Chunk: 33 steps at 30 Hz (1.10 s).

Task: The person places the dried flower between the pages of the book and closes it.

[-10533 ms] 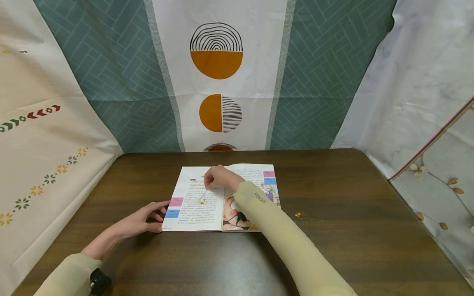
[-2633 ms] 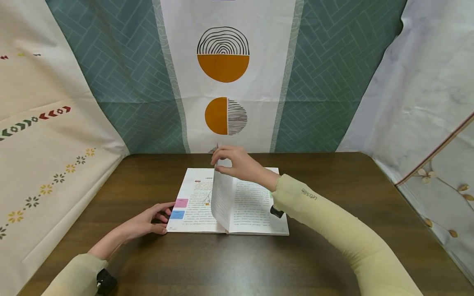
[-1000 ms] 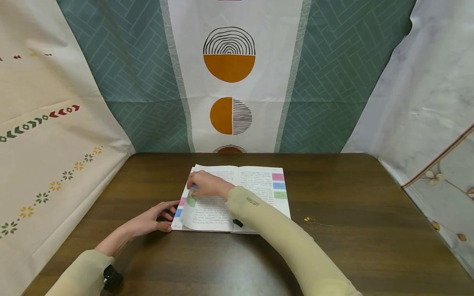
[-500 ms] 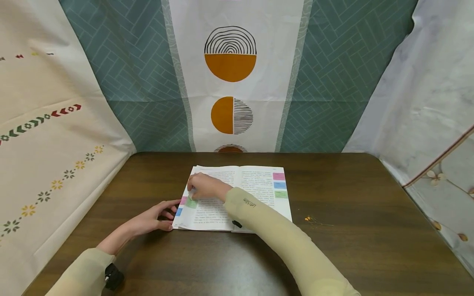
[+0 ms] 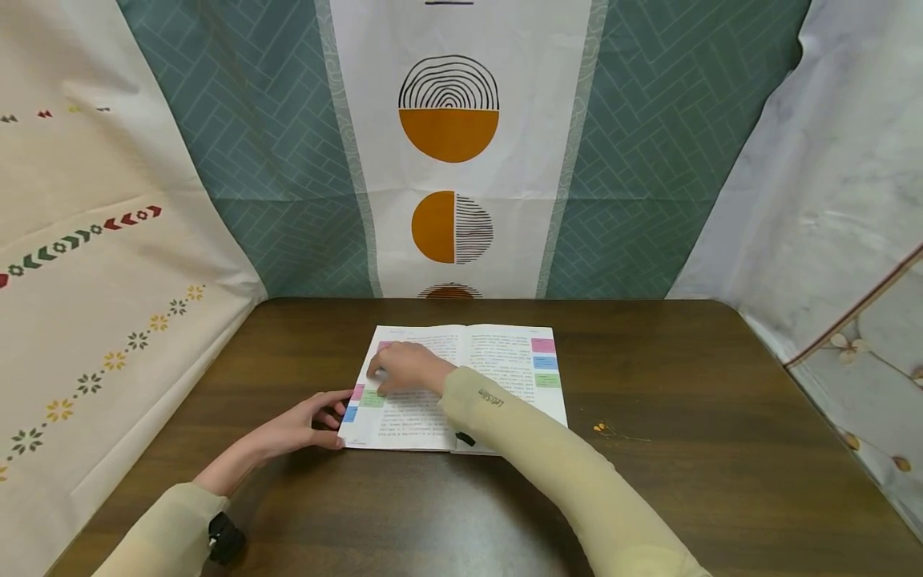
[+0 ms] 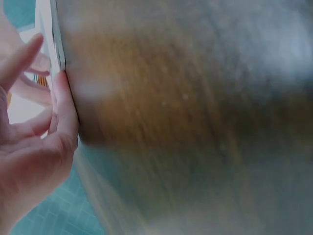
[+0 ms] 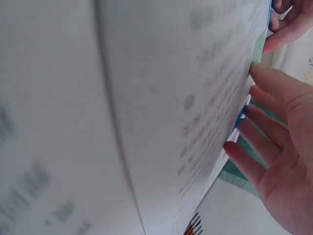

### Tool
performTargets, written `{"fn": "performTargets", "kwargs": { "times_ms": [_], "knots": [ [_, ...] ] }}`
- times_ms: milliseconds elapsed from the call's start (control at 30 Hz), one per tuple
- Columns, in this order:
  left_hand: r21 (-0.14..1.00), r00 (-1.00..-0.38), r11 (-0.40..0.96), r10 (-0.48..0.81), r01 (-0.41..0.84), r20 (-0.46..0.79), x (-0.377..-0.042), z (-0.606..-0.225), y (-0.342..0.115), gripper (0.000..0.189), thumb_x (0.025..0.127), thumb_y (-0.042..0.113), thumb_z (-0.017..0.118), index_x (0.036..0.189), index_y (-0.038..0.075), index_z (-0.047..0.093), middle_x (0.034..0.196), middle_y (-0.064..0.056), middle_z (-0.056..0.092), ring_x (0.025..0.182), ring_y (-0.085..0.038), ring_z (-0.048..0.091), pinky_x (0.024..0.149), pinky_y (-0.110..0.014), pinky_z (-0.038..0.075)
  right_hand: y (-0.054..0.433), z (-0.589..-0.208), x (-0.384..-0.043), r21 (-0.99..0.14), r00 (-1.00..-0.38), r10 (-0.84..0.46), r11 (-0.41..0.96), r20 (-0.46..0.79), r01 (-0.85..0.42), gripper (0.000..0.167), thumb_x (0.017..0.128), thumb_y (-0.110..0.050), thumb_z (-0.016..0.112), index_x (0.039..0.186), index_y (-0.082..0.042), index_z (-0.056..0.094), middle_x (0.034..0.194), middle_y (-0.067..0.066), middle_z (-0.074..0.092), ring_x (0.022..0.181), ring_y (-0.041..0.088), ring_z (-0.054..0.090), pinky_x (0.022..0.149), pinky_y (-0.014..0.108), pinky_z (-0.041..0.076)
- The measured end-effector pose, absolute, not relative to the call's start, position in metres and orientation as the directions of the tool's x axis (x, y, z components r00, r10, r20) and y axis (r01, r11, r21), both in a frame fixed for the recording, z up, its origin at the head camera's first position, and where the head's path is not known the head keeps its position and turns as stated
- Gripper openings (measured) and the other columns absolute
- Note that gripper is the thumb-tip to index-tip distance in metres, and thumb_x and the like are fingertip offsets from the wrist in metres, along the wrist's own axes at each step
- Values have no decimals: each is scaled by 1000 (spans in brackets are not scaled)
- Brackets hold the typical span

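Note:
An open book (image 5: 497, 344) with printed text and coloured page tabs lies on the dark wooden table. My right hand (image 5: 407, 367) reaches over its left page, fingertips pressing near the outer edge, beside a green tab (image 5: 372, 399). In the right wrist view the right hand's fingers (image 7: 264, 137) are spread along the page edge. My left hand (image 5: 303, 425) rests at the book's left side, index finger and thumb touching the edge; the left wrist view shows the thumb (image 6: 62, 103) against it. The left page hides whatever lies beneath.
A dried sprig with small orange flowers (image 5: 601, 427) lies on the table (image 5: 685, 481) to the right of the book. Patterned cloths hang behind the table (image 5: 288, 240) and along both sides.
The right hand laid a dried flower sprig on the left page, then turned a page leftward over it. The page now lies flatter, and a pink tab shows by the hand.

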State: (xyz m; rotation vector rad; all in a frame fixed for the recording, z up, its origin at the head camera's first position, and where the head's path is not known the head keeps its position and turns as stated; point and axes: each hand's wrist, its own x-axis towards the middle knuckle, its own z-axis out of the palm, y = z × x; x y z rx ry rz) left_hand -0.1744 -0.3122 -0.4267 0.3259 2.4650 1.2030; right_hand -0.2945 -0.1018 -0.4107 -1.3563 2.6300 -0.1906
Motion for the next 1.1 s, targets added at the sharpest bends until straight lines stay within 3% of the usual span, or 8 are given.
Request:
{"fn": "performTargets", "kwargs": {
  "times_ms": [133, 300, 500, 867, 1100],
  "knots": [
    [739, -933, 670, 307, 73, -186, -175, -428, -303, 84, 81, 29, 81, 149, 2, 40, 115, -13, 49, 99, -21, 51, 77, -22, 45, -99, -410, -289, -174, -629, -770, 638, -110, -750, 39, 89, -35, 74, 126, -25, 68, 131, -8, 66, 125, 12, 58, 105, 31, 45],
    [671, -956, 734, 261, 106, -134, -178, -431, -296, 84, 78, 30, 84, 146, 0, 44, 105, -10, 50, 90, -18, 52, 72, -21, 44, -90, -405, -286, -147, -639, -756, 655, -144, -742, 44, 88, -35, 75, 129, -23, 66, 135, -6, 63, 125, 13, 59, 101, 33, 48],
    [648, -958, 753, 255, 114, -128, -178, -432, -293, 86, 76, 27, 85, 145, -3, 44, 102, -10, 49, 87, -18, 51, 71, -21, 42, -63, -402, -280, -161, -653, -734, 679, -188, -716, 46, 88, -34, 74, 132, -23, 64, 138, -3, 60, 129, 16, 55, 104, 36, 47],
    [645, -960, 759, 238, 88, -150, -173, -432, -292, 89, 75, 27, 86, 146, -4, 42, 106, -11, 49, 89, -19, 51, 71, -22, 42, -4, -395, -270, -135, -673, -726, 687, -141, -714, 40, 90, -36, 72, 127, -22, 67, 131, 0, 65, 122, 19, 61, 100, 41, 50],
    [643, -956, 758, 254, 104, -145, -172, -428, -292, 90, 75, 26, 86, 147, -5, 40, 103, -11, 48, 88, -19, 51, 71, -22, 41, 35, -382, -264, -244, -687, -724, 679, -67, -692, 37, 91, -30, 72, 125, -17, 68, 128, 1, 68, 121, 20, 62, 103, 41, 48]
  ]
}}
